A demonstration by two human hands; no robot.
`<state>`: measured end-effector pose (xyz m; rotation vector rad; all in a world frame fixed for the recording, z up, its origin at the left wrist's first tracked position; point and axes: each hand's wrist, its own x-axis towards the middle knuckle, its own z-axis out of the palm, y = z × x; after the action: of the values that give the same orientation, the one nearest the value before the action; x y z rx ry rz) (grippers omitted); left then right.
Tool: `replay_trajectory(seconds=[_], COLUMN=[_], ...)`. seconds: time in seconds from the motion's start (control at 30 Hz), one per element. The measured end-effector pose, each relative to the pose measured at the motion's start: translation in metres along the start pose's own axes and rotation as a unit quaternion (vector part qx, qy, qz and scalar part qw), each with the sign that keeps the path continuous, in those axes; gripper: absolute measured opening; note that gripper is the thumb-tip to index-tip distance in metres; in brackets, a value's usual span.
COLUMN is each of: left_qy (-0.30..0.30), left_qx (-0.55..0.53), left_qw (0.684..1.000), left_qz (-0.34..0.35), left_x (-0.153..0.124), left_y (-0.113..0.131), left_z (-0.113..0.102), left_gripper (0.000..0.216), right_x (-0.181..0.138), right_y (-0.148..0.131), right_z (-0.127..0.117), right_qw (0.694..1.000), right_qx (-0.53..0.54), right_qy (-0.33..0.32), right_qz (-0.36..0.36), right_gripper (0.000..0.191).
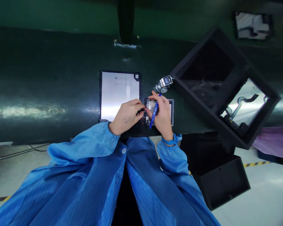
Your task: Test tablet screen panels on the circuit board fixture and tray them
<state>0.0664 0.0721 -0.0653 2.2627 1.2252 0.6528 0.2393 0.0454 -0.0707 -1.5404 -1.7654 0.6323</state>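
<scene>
In front of me a small electronic module (171,112) with a pale-edged frame and an exposed board lies near the table's front edge. My right hand (164,117) is over it, fingers curled, with a slim blue pen (153,113) held slanting across them. Its thumb and fingertips are at the board's left side. My left hand (127,116) is closed in a pinch at the module's left edge. Something small and dark shows at its fingertips, too hidden to name. Thin red and dark wires (143,120) show just below those fingertips.
Left of the module lies a flat silver-backed panel (119,92) with a black edge. A metal tally counter (164,83) stands behind the module. At right is a tilted black divided box (193,91) holding a silver part; another black bin (226,182) is below the table edge.
</scene>
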Motion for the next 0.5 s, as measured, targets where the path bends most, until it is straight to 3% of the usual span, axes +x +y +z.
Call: replay_trajectory(seconds=[0.1,0.17,0.2,0.27,0.37,0.43,0.5], left_qy=[0.011,0.050,0.077,0.111,0.088,0.038,0.012], left_qx=[-0.027,-0.054,-0.073,-0.134,-0.324,-0.421,-0.468], left_qw=[1.000,0.997,0.992,0.973,0.892,0.830,0.792], left_qz=[-0.008,-0.036,-0.065,-0.154,-0.304,-0.363,-0.392], left_x=[-0.003,-0.018,-0.029,-0.058,-0.097,-0.109,-0.109], left_y=[-0.002,-0.009,-0.014,-0.025,-0.039,-0.046,-0.054], left_z=[-0.013,-0.033,-0.046,-0.074,-0.108,-0.120,-0.125], left_gripper=[0.018,0.039,0.053,0.070,0.068,0.057,0.044], right_x=[-0.005,-0.009,-0.011,-0.012,-0.009,-0.007,-0.006], right_y=[-0.006,-0.010,-0.011,-0.014,-0.016,-0.016,-0.013], right_z=[0.002,-0.004,-0.008,-0.016,-0.021,-0.019,-0.015], right_qw=[0.997,0.991,0.991,0.996,0.978,0.966,0.961], right_qx=[0.032,0.054,0.056,0.028,-0.059,-0.097,-0.109], right_qy=[0.076,0.125,0.114,0.014,-0.164,-0.208,-0.223], right_qz=[0.001,-0.015,-0.033,-0.080,-0.117,-0.115,-0.118], right_gripper=[0.031,0.033,0.034,0.044,0.085,0.106,0.111])
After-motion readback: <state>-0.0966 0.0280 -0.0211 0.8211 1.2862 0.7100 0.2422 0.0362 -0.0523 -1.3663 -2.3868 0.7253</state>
